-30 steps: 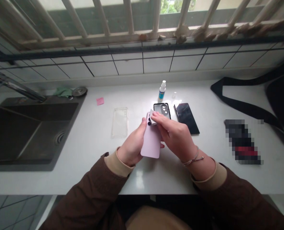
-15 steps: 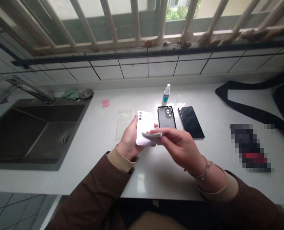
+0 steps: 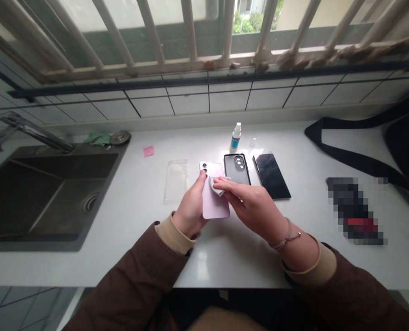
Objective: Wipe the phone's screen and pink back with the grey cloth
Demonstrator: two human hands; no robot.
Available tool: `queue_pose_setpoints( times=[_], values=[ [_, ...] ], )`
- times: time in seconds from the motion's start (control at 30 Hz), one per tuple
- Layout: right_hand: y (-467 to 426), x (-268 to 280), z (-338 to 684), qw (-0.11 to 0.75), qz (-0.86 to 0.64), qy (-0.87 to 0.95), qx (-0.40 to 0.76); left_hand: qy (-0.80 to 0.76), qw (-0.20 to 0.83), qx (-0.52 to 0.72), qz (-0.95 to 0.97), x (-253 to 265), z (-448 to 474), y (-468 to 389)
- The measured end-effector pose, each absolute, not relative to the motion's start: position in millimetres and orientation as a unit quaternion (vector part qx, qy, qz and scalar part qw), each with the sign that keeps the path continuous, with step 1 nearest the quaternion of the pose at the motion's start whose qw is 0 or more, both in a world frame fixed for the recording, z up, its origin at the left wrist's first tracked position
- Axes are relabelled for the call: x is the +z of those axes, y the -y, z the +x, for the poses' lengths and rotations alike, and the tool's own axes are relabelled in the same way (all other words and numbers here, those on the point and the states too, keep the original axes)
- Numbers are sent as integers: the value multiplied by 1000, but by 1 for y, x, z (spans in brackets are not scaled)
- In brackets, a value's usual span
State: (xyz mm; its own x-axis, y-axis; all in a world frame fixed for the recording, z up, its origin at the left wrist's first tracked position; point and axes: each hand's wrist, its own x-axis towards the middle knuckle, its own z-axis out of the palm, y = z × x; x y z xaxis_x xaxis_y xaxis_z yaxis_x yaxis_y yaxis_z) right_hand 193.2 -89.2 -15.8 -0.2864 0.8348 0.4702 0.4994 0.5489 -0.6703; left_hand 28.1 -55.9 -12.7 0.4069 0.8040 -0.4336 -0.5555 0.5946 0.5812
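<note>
We see the left hand [image 3: 190, 209] clamped around the left edge of a pale lilac smartphone [image 3: 214, 198], back side up, held just above the white countertop [image 3: 225, 248]. The right hand [image 3: 251, 207] pinches a small folded grey cloth [image 3: 217, 184] against the phone's upper back, near the camera lenses. Just left of the phone lies a clear plastic phone case [image 3: 176, 180]; to its right, a black phone case [image 3: 237, 168] and a black smartphone [image 3: 271, 175], side by side. A small white spray bottle [image 3: 235, 137] stands behind them. A dark sink [image 3: 42, 193] sits far left.
</note>
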Motion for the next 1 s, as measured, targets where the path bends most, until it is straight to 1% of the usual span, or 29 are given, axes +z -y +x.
queue_pose_setpoints(
  times=[0.13,0.2,0.27,0.33,0.43,0.47,0.53,0.63,0.73,0.83,1.0],
  values=[
    [96,-11,186,400,-364,809,230,-395,775,474,140,-12,24,49],
    [101,-6,184,385,-368,803,269,-417,753,492,131,-12,21,45],
    [104,0,184,386,-403,765,321,-427,748,492,131,-13,19,43],
    [103,3,188,437,-460,686,356,-429,752,482,134,-13,18,42],
    [95,2,198,554,-529,546,339,-431,776,440,140,-13,19,44],
    [92,1,201,578,-542,516,326,-427,787,421,147,-12,19,46],
    [86,-2,205,596,-557,491,304,-410,815,376,164,-9,20,50],
    [83,-5,206,573,-559,519,299,-392,839,333,176,-4,22,56],
    [86,-6,201,529,-549,557,329,-389,837,333,192,-2,23,58],
    [88,-8,196,505,-539,573,355,-412,812,363,198,-3,22,56],
    [91,-12,190,481,-501,589,412,-444,751,456,176,-5,21,49]
  ],
)
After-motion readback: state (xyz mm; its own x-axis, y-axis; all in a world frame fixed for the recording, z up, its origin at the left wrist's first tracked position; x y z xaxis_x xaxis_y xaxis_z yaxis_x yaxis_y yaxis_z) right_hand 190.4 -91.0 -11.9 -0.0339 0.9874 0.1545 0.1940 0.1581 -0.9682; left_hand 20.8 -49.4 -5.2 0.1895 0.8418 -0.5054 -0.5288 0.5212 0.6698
